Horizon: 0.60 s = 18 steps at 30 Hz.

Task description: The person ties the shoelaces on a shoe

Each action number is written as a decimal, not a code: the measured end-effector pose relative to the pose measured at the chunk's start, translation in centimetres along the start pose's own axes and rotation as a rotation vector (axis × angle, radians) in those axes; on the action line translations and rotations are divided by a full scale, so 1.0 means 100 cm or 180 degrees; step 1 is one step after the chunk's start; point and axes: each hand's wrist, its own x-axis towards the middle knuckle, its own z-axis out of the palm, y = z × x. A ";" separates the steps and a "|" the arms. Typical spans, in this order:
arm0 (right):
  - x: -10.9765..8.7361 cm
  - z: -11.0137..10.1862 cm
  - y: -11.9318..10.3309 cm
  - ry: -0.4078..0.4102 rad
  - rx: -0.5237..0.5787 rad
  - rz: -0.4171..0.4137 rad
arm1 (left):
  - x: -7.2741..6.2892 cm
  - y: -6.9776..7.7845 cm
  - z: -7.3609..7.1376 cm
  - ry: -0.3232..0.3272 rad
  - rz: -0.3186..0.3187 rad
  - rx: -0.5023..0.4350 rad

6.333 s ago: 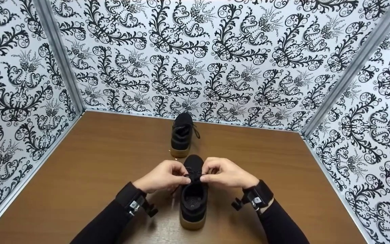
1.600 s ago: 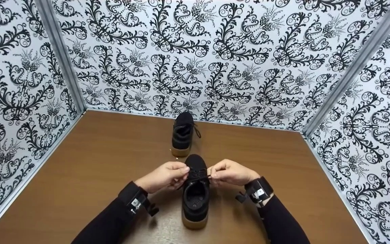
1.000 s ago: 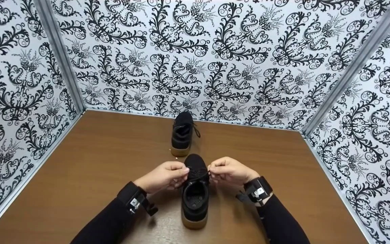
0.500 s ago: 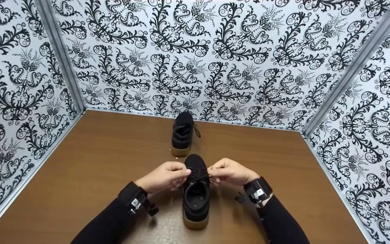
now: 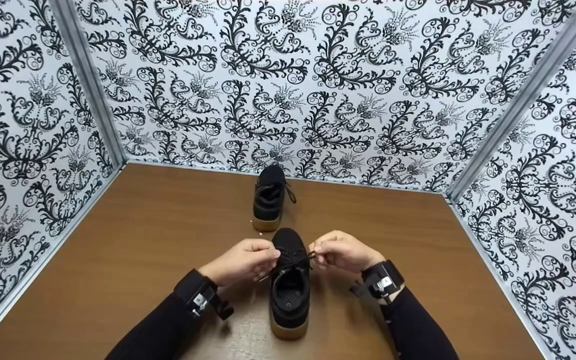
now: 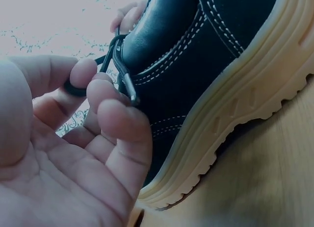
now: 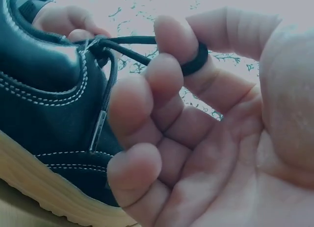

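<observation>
A black shoe (image 5: 289,327) with a tan sole stands in front of me in the head view, toe pointing away. My left hand (image 5: 245,260) is at its left side and pinches a loop of black shoelace (image 6: 73,89) between thumb and finger. On the other side, my right hand (image 5: 344,251) pinches the opposite lace loop (image 7: 199,63), which bends round inside its fingers. Both loops run from a knot (image 7: 98,44) at the top of the lacing. Metal-tipped lace ends (image 7: 97,134) hang down on each side of the shoe.
A second black shoe (image 5: 268,207) stands farther back, its lace loop (image 5: 291,194) sticking out to the right. The brown wooden table (image 5: 168,215) meets patterned walls (image 5: 278,90) at the back and both sides.
Several seconds ago both hands were close together over the lacing; now they are apart at the shoe's sides. In the last half second the right hand shifted slightly, drawing its loop into view.
</observation>
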 end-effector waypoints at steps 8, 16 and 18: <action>0.000 0.004 -0.001 0.0253 -0.0437 0.0231 | -0.001 0.001 0.001 0.0035 0.0003 0.0037; -0.003 0.000 -0.002 0.0014 -0.0369 0.0312 | -0.002 -0.002 -0.003 -0.0012 -0.0046 0.0017; -0.004 -0.002 -0.001 0.0014 -0.0350 0.0337 | -0.002 -0.002 -0.004 -0.0027 -0.0049 0.0008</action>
